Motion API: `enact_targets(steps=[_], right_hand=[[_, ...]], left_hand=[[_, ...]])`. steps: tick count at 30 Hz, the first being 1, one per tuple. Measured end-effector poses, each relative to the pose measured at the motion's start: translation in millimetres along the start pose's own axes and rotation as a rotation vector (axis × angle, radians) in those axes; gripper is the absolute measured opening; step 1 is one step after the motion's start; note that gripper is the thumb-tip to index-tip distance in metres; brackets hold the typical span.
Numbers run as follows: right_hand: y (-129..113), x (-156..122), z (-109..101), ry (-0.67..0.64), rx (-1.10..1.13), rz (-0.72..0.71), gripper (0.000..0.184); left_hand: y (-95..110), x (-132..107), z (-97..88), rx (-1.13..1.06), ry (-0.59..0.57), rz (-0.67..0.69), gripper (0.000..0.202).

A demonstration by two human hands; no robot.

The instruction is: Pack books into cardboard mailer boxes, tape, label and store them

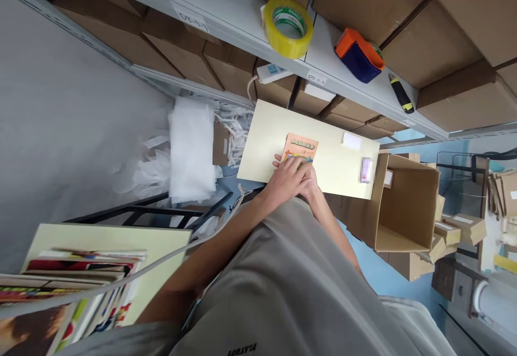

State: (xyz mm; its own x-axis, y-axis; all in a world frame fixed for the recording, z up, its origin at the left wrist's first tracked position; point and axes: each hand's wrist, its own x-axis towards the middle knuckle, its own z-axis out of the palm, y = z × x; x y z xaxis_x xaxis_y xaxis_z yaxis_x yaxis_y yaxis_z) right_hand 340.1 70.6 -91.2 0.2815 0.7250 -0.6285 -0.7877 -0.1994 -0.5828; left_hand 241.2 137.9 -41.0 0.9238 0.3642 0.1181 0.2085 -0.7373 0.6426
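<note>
A small booklet (pixel 299 143) with an orange-pink cover and bold title lettering lies on the pale yellow tabletop (pixel 264 135). Across its lower part rests my left hand (pixel 286 177), its fingers stretched toward the right over my other hand. My right hand (pixel 309 179) is partly covered by the left one, and most of its fingers are hidden. Two fingertips stick out at the booklet's left edge; I cannot tell which hand they belong to. Farther right on the tabletop lie a small white item (pixel 351 140) and a blurred purple-and-white item (pixel 366 170).
Above the table, a shelf (pixel 238 25) carries yellow tape (pixel 290 27), an orange-and-navy tape roll (pixel 359 54) and a utility knife (pixel 401 94). An open cardboard box (pixel 407 205) stands right. White wrapping (pixel 191 148) is left; books (pixel 86 270) lie lower left, near a cable (pixel 161 262).
</note>
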Motion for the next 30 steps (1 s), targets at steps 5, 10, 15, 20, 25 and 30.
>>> enact_targets(steps=[5,10,15,20,25,30], right_hand=[[-1,3,-19,-0.006,0.007,0.169,0.066],[14,52,-22,0.119,-0.123,0.237,0.021],[8,131,-5,0.239,-0.242,0.205,0.019],[0,190,3,0.272,-0.281,0.173,0.018],[7,215,-7,0.216,-0.325,0.173,0.017],[23,192,-25,0.251,-0.494,0.188,0.034]], left_hand=[[-42,-25,30.5,-0.119,-0.037,-0.142,0.029],[-77,-42,56.1,-0.141,-0.019,-0.343,0.036],[-100,-43,56.7,-0.085,0.026,-0.501,0.039],[-114,-34,54.9,-0.098,0.108,-0.625,0.043],[-119,-26,60.9,-0.126,0.187,-0.691,0.042],[-124,-40,72.6,-0.158,0.228,-0.807,0.041]])
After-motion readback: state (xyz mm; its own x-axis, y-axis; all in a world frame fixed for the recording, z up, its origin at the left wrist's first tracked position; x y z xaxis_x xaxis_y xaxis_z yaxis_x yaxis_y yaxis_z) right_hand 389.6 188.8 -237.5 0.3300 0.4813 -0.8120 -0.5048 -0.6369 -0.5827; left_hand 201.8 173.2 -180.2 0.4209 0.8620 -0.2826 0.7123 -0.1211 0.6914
